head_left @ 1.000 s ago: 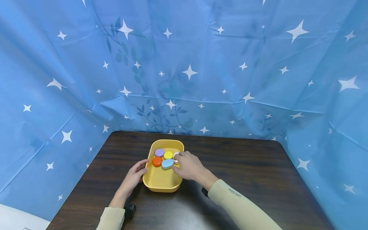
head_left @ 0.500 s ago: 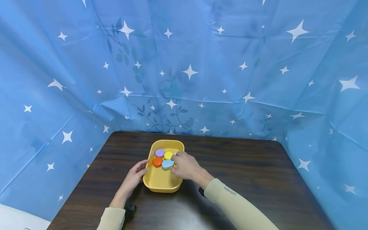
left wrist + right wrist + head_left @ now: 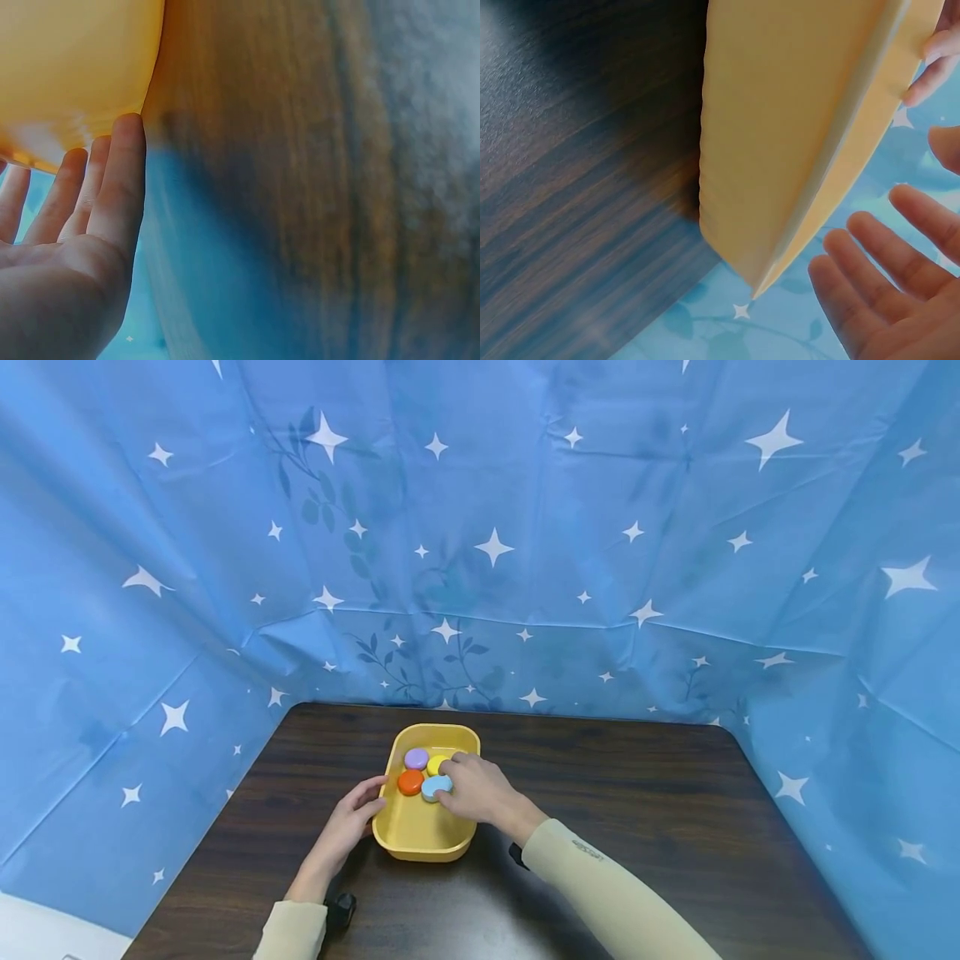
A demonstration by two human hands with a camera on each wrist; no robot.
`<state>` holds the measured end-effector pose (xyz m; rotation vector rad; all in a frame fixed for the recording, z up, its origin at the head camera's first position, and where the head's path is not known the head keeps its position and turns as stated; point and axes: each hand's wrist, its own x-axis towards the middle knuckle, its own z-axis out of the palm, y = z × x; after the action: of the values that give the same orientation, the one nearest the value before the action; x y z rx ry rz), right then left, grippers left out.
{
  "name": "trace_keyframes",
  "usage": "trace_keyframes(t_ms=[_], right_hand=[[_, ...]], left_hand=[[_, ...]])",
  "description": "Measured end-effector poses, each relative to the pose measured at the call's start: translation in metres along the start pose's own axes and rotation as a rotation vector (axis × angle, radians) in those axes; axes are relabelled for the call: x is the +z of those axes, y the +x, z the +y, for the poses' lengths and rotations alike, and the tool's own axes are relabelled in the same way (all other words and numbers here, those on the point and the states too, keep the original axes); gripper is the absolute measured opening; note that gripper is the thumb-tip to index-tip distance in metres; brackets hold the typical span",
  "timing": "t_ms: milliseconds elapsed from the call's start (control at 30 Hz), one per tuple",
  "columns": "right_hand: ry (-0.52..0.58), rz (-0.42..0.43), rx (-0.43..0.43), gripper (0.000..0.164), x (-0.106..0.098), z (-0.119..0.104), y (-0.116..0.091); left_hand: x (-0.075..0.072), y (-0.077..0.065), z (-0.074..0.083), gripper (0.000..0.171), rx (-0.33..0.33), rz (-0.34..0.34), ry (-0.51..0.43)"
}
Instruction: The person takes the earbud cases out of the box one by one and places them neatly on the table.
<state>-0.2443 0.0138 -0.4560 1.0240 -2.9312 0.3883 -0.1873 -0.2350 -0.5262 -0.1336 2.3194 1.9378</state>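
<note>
Tray (image 3: 416, 833), yellow, sits on the desk (image 3: 615, 818), star-print cloth (image 3: 495, 485) behind. Inside, clustered: purple piece (image 3: 417, 759) and yellow piece (image 3: 436, 765) farther back, red piece (image 3: 410, 782) and blue piece (image 3: 433, 788) nearer. Left hand (image 3: 351, 814) touches the tray's left wall from outside, grip apart, fingers nearly straight. Right hand (image 3: 480, 789) is over the tray's right side, grip apart, thumb away from fingers in right wrist view; partly covers yellow and blue pieces, contact with either can't be told. Both sleeves pale.

Blue star-print curtain (image 3: 525, 577) behind dk brn wood tbl (image 3: 637, 802).
</note>
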Motion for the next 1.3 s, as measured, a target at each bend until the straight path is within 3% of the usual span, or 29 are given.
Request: trace_keyframes(t_ms=[600, 1300], right_hand=[[0.047, -0.024, 0.035, 0.04, 0.008, -0.006, 0.018], [0.059, -0.156, 0.021, 0.038, 0.012, -0.003, 0.047]], left_hand=[[-0.003, 0.008, 0.004, 0.045, -0.012, -0.01, -0.022], [-0.008, 0.015, 0.004, 0.045, -0.015, -0.017, -0.013]])
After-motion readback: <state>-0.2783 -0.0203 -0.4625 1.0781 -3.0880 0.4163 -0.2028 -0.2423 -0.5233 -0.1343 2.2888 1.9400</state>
